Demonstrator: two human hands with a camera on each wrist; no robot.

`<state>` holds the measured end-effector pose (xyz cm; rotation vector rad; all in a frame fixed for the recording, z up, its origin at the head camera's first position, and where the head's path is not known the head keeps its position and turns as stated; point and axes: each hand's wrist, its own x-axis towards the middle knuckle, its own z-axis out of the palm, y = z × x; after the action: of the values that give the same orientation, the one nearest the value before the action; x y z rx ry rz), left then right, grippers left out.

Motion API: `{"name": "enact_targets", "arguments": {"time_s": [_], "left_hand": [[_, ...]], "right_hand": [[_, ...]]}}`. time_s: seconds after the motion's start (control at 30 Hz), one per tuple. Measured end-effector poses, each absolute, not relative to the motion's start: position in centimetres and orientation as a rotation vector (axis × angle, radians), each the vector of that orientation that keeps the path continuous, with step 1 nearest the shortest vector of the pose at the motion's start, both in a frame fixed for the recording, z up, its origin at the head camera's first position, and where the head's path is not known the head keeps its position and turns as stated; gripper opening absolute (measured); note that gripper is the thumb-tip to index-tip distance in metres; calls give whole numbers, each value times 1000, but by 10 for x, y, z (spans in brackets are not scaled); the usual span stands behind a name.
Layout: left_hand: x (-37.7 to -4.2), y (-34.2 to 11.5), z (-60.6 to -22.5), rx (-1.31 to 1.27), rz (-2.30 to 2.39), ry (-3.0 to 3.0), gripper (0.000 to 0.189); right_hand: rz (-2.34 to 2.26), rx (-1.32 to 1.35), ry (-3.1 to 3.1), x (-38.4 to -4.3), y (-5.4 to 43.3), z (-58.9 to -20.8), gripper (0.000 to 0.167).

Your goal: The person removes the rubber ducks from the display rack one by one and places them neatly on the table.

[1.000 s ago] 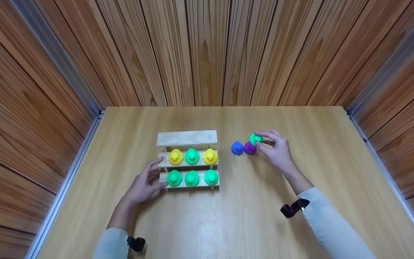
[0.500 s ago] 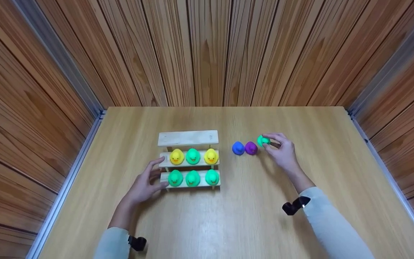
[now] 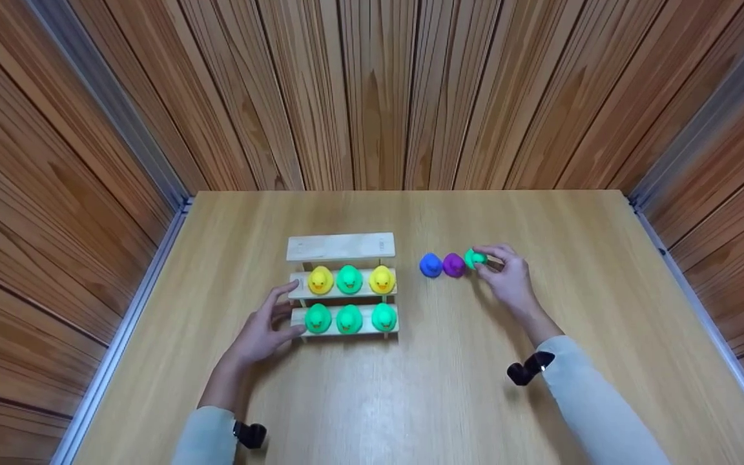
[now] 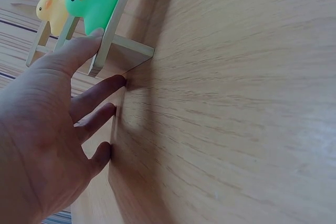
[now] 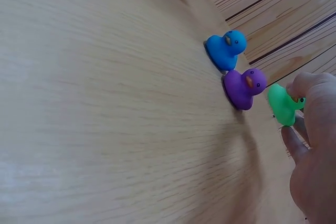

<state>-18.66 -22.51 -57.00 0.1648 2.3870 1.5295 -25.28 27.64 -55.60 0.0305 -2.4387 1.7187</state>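
Note:
My right hand (image 3: 506, 278) pinches a green rubber duck (image 3: 474, 258) between thumb and fingertips, just right of a purple rubber duck (image 3: 454, 265). In the right wrist view the green duck (image 5: 283, 105) sits at the fingertips, its head partly covered by a finger. A blue rubber duck (image 3: 431, 265) stands close beside the purple one. My left hand (image 3: 261, 332) is spread at the left end of a small tiered wooden shelf (image 3: 341, 247). In the left wrist view the thumb touches a tier beside a green duck (image 4: 93, 4), and other fingers lie loosely bent lower down.
Yellow ducks (image 3: 320, 280) flank a green duck (image 3: 349, 279) on the middle tier. Several green ducks (image 3: 349, 319) line the front tier. The wooden table (image 3: 359, 400) is bordered by wood-panelled walls (image 3: 372, 97) with metal edge strips.
The green duck in my right hand has moved right and slightly toward me, from above the purple duck to its right side. My left hand keeps its place at the shelf.

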Motion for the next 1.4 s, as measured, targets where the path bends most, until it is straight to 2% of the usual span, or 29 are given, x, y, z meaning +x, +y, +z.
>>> {"name": "enact_targets", "arguments": {"time_s": [0.77,1.4], "left_hand": [[-187,-222,-568,171,1550,2395,85],[-187,-224,-571,156,1545,2383,84]], "right_hand": [[1671,9,-2463,-260,283,-582,36],[1632,14,-2523,-257,286,-582,37]]}}
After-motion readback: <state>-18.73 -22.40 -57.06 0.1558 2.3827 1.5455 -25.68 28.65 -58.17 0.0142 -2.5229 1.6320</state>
